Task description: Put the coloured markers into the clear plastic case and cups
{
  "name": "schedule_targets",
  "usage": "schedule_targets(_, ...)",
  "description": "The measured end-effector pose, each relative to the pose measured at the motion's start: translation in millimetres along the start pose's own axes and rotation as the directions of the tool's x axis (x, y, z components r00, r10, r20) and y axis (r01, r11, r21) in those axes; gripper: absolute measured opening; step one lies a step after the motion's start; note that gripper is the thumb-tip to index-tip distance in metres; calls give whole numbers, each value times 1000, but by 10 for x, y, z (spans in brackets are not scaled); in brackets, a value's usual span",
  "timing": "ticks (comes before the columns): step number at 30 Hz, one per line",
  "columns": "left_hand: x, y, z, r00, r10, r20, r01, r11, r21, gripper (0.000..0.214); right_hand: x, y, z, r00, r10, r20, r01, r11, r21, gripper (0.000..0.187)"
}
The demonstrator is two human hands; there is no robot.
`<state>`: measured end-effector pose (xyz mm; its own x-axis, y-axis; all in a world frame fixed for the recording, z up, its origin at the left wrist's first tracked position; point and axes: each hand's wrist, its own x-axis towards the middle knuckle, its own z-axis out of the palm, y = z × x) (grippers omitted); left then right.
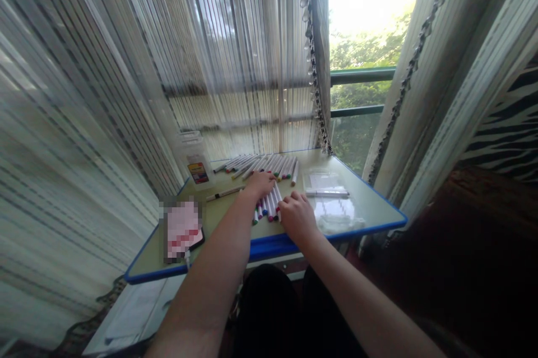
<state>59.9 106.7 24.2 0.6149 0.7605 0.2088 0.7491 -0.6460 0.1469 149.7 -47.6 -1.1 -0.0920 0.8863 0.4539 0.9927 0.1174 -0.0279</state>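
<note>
Centrally, in the head view, both hands rest on a loose cluster of markers point(269, 208) near the front edge of the desk point(361, 229). The left hand point(260, 183), at 11 o'clock of the cluster, lies knuckles-up with its fingers bent down onto the barrels. The right hand point(297, 215), at 3 o'clock, is loosely curled, its fingertips touching the nearest barrels. Whether either hand pinches a marker cannot be told.

A longer row of markers point(264, 164) lies side by side at 12 o'clock, just beyond the left hand. A single pen point(225, 194) lies apart at 9 o'clock, a clear box point(195, 162) stands at 10 o'clock, and a clear pouch point(334, 209) lies at 3 o'clock.

Judged step: gathering or sorting the cluster. A next move calls for closing the fingers on one barrel without scattering its neighbours.
</note>
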Motion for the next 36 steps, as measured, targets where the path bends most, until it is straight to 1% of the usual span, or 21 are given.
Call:
schedule_targets(4, 4, 7, 12, 1000, -12, 4, 12, 999, -32, 36, 21, -4, 19, 999, 13, 38, -14, 999, 33, 18)
schedule_targets(8, 23, -3, 22, 999, -23, 24, 24, 999, -48, 34, 30, -7, 32, 997, 50, 63, -52, 998, 30, 16)
schedule_targets(12, 50, -22, 41, 999, -37, 20, 38, 997, -64, 34, 26, -17, 30, 997, 63, 47, -63, 998, 13, 15)
schedule_targets(23, 128, -92, 90, 996, -85, -28, 80, 985, -155, 41, 3, -5, 63, 998, 67, 8, -67, 998, 16, 13)
schedule_targets(28, 132, -103, 52, 991, -122, -50, 108, 968, -226, 39, -15, -9, 52, 996, 84, 12, -85, 996, 23, 14)
schedule_targets(32, 121, -95, 0, 987, -156, -39, 138, 946, -295, 36, -19, -15, 57, 995, 98, 16, -98, 995, 18, 14)
schedule_targets(36, 104, -93, -19, 982, -188, -34, 158, 899, -409, 34, -17, -6, 93, 993, 119, 12, -119, 993, 8, 16)
